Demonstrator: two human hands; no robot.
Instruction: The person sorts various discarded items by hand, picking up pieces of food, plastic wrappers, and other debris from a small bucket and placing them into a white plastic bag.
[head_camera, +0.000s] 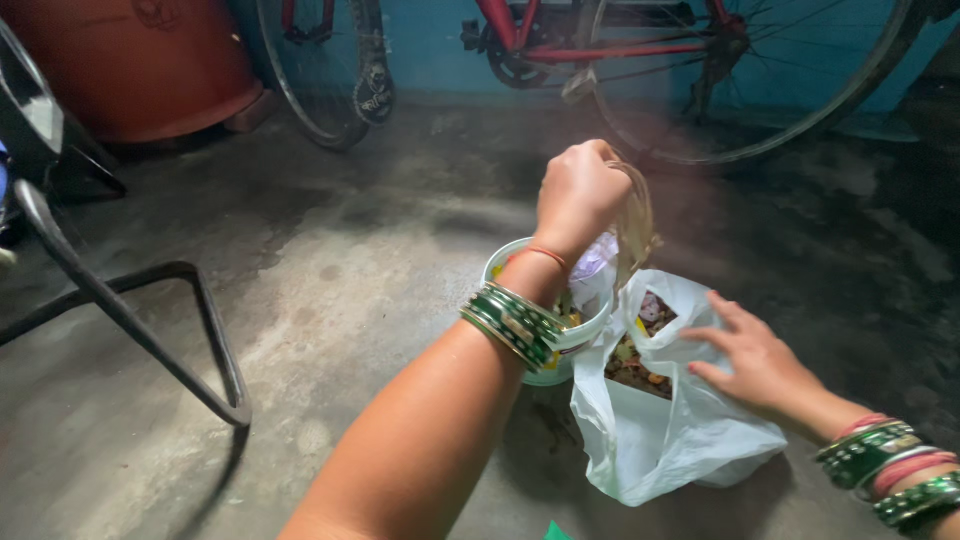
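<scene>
Head view, left hand (580, 195) above bucket (520, 262), right hand (752, 362) on bag rim (668, 300)

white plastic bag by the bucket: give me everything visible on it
The white plastic bag is thin, crinkled, translucent film. It sits on the concrete floor, mouth open upward, showing mixed brown and yellow scraps inside. It rests against the small white bucket. The right hand lies flat on its upper right edge. The left hand is above, holding a tan object over the bucket.
</scene>
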